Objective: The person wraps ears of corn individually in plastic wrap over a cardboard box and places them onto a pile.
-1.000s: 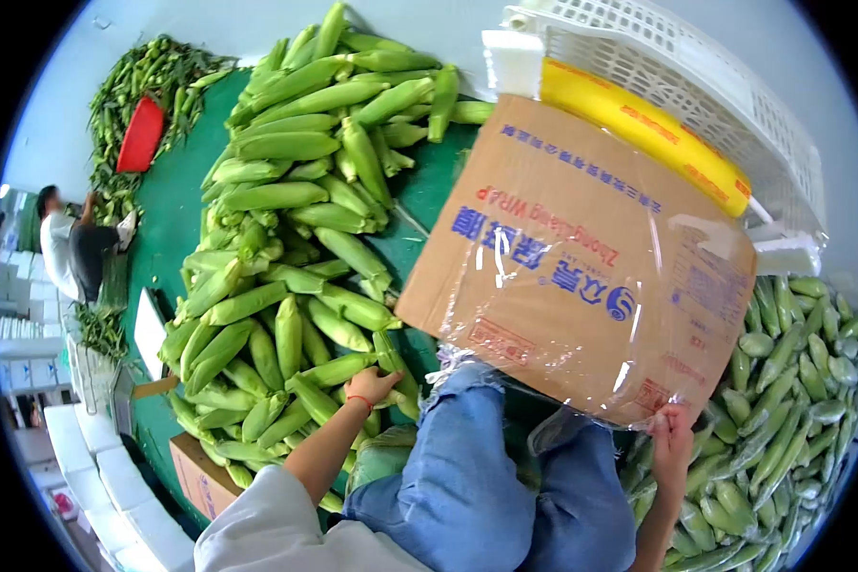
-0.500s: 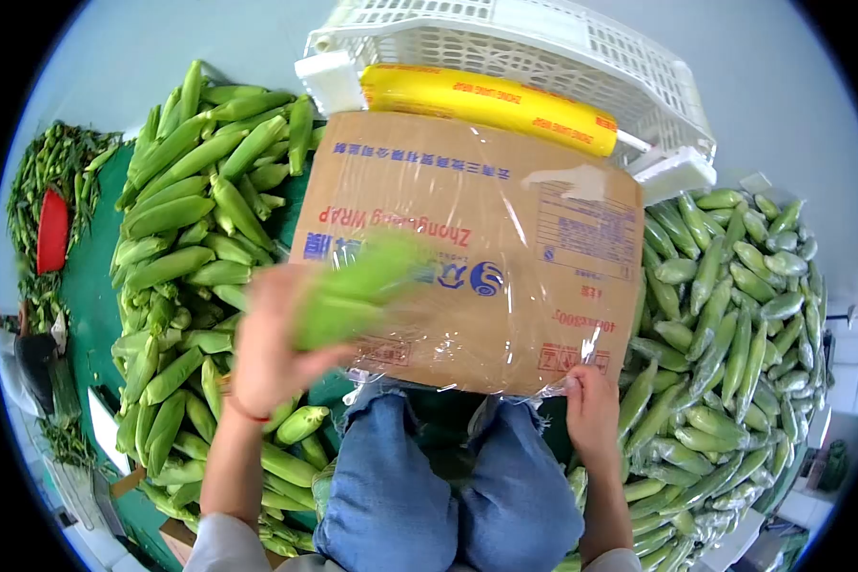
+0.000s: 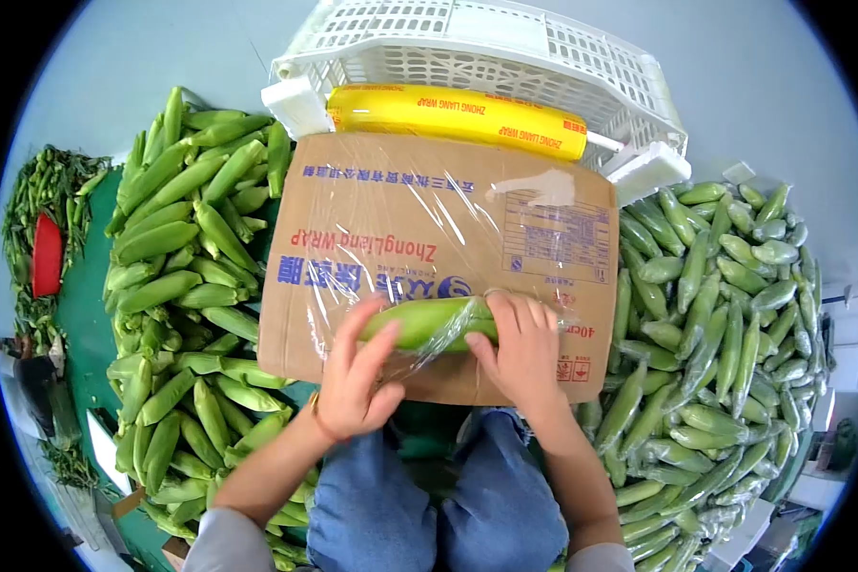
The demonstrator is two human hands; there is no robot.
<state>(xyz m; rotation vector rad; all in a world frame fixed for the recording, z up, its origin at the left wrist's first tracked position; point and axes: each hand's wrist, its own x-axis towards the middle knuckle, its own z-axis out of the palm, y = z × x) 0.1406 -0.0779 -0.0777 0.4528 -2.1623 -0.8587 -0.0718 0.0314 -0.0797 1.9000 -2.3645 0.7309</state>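
Observation:
An ear of corn in its green husk (image 3: 424, 324) lies crosswise over the front part of a cardboard box, with clear plastic film (image 3: 448, 329) drawn partly around it. My right hand (image 3: 524, 348) is closed over the ear's right end, thumb on the near side. At the left end, my left hand (image 3: 353, 377) has its fingers spread, the fingertips against the husk and film. Under both hands, the box (image 3: 334, 205) bears printed lettering and a shiny film sheet. Behind it lies a yellow roll of plastic wrap (image 3: 458, 116).
A white plastic crate (image 3: 505, 62) stands behind the roll. Unwrapped corn (image 3: 167, 243) is heaped at left, film-wrapped corn (image 3: 725, 334) at right. A red object (image 3: 47, 253) sits among greens at far left. My knees (image 3: 381, 496) are below the box.
My left hand has brought the ear of corn down onto the film at the box's front. My right hand has moved from the film's front corner onto the ear. The view has shifted slightly.

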